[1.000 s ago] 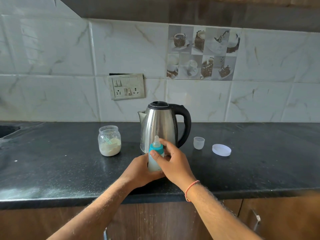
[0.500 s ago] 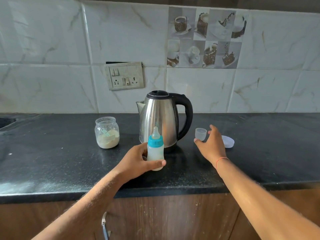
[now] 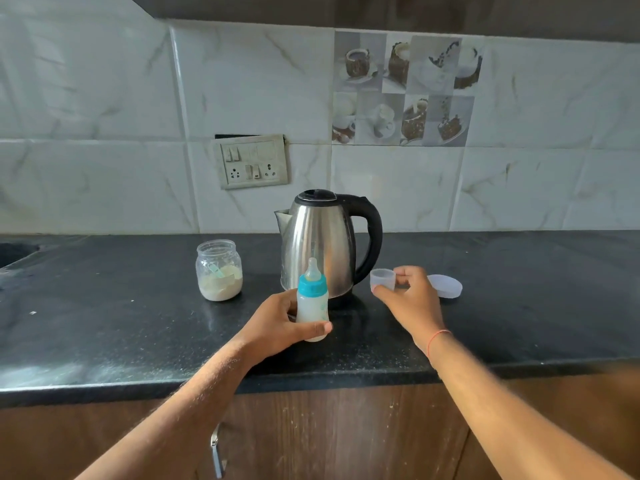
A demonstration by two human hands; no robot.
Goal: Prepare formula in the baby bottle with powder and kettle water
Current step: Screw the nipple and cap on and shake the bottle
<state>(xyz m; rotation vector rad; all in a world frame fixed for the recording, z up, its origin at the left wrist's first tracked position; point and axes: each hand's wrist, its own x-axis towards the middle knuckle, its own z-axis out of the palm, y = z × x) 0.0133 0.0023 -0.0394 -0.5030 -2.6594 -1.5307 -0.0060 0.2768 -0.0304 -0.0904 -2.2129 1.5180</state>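
The baby bottle stands upright on the black counter, full of milky liquid, with its blue ring and teat on. My left hand grips its lower body. Just right of the steel kettle, my right hand pinches the small clear bottle cap between thumb and fingers. Left of the kettle is the open powder jar, with a scoop inside.
A white jar lid lies on the counter behind my right hand. A switch and socket plate is on the tiled wall. A sink edge shows at far left. Cabinet doors with a handle are below the counter.
My right hand left the bottle's top, reached right past the kettle and took hold of the clear cap. My left hand kept its grip on the bottle.
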